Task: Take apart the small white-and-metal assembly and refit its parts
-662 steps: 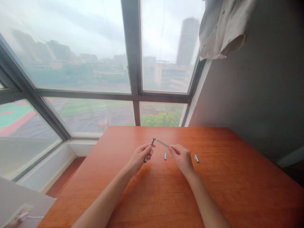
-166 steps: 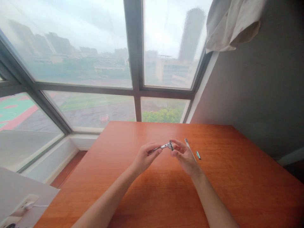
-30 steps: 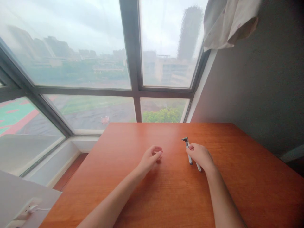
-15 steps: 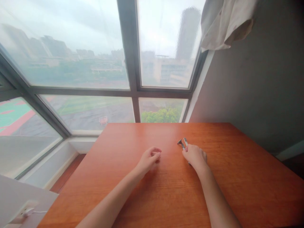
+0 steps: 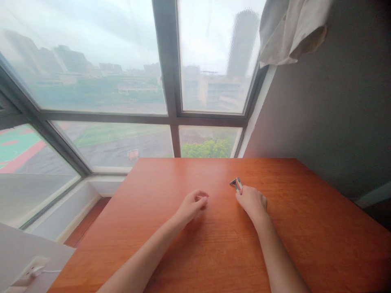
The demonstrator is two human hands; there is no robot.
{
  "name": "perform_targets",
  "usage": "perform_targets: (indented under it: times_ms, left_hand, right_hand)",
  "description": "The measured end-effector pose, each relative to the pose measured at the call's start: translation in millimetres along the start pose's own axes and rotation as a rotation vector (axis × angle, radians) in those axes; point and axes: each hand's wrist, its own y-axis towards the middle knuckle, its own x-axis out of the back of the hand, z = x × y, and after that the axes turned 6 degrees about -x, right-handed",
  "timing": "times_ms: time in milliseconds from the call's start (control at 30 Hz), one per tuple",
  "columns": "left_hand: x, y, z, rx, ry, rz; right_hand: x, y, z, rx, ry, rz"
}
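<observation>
My right hand [image 5: 252, 201] rests on the orange-brown table [image 5: 214, 252], fingers curled down over the handle of a razor [image 5: 233, 182]. Only the razor's dark head and a pale slim piece [image 5: 238, 182] beside it stick out past my fingertips, lying on the wood. The rest of both pieces is hidden under the hand. My left hand [image 5: 192, 206] lies on the table to the left, about a hand's width away. Its fingers are curled with the thumb against the fingertips, and I cannot see whether anything is pinched there.
A large window [image 5: 122, 81] with a dark frame stands behind the table's far edge. A grey wall [image 5: 330, 106] runs along the right side, and a pale cloth [image 5: 290, 28] hangs at its top. A white device with a cable [image 5: 30, 268] sits at lower left.
Over the last second my right hand slid a little left with the razor, and its head swung beside the pale piece. My left hand stayed put, still curled.
</observation>
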Motion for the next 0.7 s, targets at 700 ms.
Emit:
perform_targets:
  times_ms: [700]
  left_hand:
    - [0.2,-2.2,0.4,-0.13,0.179,0.051]
  right_hand:
    - [-14.3,-17.0,28.0,0.45,0.508,-0.157]
